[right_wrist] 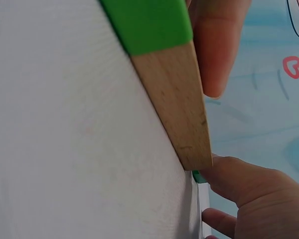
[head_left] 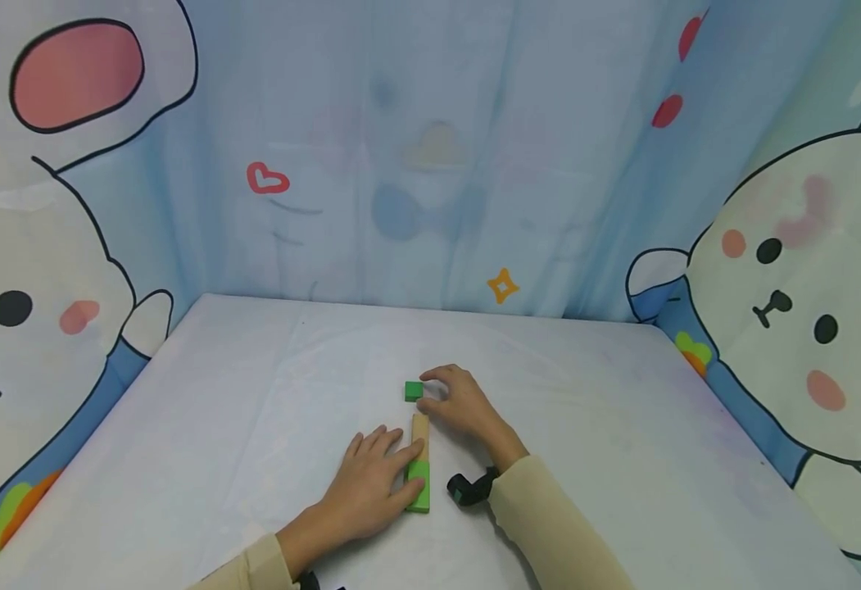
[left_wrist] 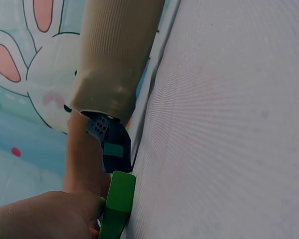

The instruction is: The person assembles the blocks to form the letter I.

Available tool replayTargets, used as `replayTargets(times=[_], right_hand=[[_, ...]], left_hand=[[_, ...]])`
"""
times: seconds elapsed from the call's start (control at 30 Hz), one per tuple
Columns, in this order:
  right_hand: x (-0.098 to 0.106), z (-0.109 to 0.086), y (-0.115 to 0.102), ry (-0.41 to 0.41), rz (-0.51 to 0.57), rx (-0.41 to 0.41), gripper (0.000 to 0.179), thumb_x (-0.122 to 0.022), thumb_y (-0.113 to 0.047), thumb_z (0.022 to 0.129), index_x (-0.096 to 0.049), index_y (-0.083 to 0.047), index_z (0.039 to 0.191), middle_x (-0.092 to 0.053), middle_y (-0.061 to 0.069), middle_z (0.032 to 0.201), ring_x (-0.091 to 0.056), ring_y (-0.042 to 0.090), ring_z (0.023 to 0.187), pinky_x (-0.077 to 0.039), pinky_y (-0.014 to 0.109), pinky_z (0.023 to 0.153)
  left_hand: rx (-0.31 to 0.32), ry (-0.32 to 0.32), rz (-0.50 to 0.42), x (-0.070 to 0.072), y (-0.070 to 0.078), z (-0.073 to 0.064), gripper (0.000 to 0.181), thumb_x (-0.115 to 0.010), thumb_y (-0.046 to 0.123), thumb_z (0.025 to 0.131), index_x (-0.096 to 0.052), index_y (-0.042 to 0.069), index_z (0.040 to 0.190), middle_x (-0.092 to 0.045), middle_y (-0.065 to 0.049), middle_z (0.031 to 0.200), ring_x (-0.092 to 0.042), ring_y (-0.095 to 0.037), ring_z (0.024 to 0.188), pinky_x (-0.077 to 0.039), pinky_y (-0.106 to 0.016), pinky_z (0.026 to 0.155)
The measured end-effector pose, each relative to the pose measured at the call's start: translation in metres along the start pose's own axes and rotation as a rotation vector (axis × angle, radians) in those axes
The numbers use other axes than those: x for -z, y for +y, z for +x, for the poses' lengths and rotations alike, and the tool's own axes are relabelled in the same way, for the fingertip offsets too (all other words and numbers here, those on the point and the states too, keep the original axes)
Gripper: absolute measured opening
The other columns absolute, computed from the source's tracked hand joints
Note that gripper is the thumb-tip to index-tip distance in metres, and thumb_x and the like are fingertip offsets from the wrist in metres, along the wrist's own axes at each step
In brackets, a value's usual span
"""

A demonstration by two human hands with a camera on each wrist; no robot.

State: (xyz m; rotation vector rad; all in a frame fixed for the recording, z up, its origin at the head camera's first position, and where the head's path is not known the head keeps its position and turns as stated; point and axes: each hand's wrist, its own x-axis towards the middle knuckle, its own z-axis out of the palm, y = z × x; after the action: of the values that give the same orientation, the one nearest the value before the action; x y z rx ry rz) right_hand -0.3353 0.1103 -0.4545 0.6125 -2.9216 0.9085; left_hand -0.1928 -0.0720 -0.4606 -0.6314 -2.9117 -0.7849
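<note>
On the white table lies a narrow wooden block (head_left: 420, 438), bare wood at its far end and green at its near end. My left hand (head_left: 367, 483) rests beside it with fingers spread, its index fingertip and thumb touching the block. In the left wrist view that thumb lies against the green end (left_wrist: 120, 199). Just beyond the wooden end is a small green cube (head_left: 414, 392). My right hand (head_left: 463, 401) holds the cube by its right side, between thumb and index fingertip. In the right wrist view the bare wood (right_wrist: 177, 99) hides most of the cube (right_wrist: 199, 177).
A black wrist camera (head_left: 470, 488) sits on the right wrist, just right of the block. The white tabletop (head_left: 268, 393) runs back to a blue curtain (head_left: 342, 238) with cartoon prints. More printed cloth hangs on both sides.
</note>
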Motion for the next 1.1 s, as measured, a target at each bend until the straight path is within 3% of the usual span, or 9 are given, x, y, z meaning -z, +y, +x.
replayTargets(times=[0.53, 1.1], right_hand=[[-0.0018, -0.0021, -0.0036, 0.018, -0.021, 0.008, 0.033, -0.076, -0.023, 0.094, -0.072, -0.013, 0.124, -0.061, 0.016, 0.141, -0.053, 0.038, 0.137, -0.043, 0.057, 0.115], [-0.0008, -0.0081, 0.0001, 0.049, 0.034, -0.01, 0.035, -0.075, -0.027, 0.094, -0.071, -0.012, 0.126, -0.061, 0.015, 0.142, -0.052, 0.037, 0.139, -0.04, 0.057, 0.117]], left_hand=[[-0.007, 0.01, -0.001, -0.0004, 0.0003, -0.0005, 0.051, -0.057, 0.044, 0.103, -0.059, 0.018, 0.148, -0.052, -0.019, 0.152, -0.041, -0.045, 0.147, -0.029, -0.072, 0.117], [-0.005, 0.019, 0.016, -0.0002, 0.0007, -0.001, 0.051, -0.057, 0.044, 0.103, -0.06, 0.019, 0.147, -0.053, -0.018, 0.152, -0.043, -0.044, 0.146, -0.031, -0.071, 0.116]])
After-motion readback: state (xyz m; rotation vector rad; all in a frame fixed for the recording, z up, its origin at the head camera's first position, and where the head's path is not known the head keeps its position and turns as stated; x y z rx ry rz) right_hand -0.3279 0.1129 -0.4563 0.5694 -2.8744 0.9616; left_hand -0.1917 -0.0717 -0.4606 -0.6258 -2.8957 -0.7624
